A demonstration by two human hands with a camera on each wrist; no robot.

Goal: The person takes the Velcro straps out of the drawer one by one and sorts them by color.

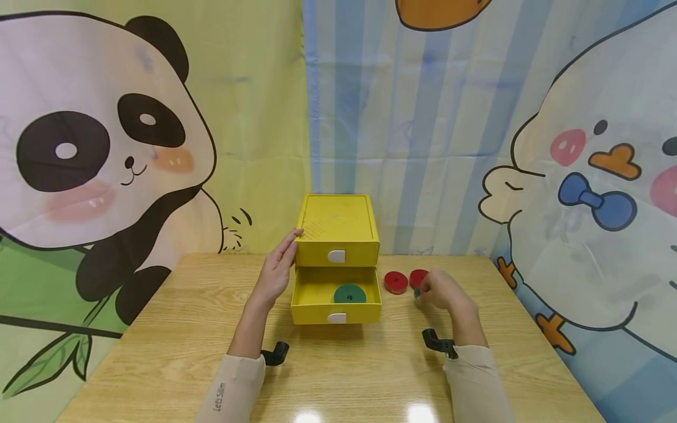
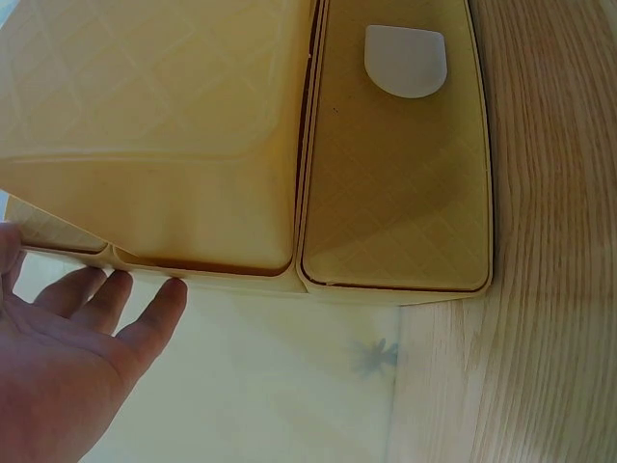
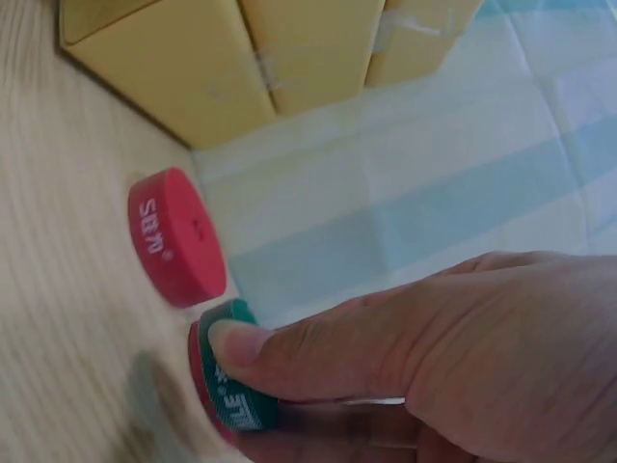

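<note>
A yellow drawer cabinet (image 1: 338,217) stands at the back of the table with one drawer (image 1: 307,288) pulled out. In that drawer lies a green tape roll (image 1: 349,294). My left hand (image 1: 275,272) rests on the cabinet's left side, fingers extended along its edge; the left wrist view shows the fingertips (image 2: 170,294) against the frame beside the pulled-out drawer. To the right of the cabinet, my right hand (image 1: 446,292) pinches another green tape roll (image 3: 234,371) between thumb and fingers. It is right at a red tape roll (image 1: 419,277), which the hand partly covers. A second red tape roll (image 1: 395,282) sits just left.
The lowest drawer (image 2: 400,183) is closed, with a white handle (image 2: 406,61). Above the pulled-out drawer, the top drawer (image 1: 312,254) is closed too. A printed curtain (image 1: 423,135) hangs directly behind the wooden table (image 1: 174,341). Black wrist mounts (image 1: 276,353) stick out from both wrists.
</note>
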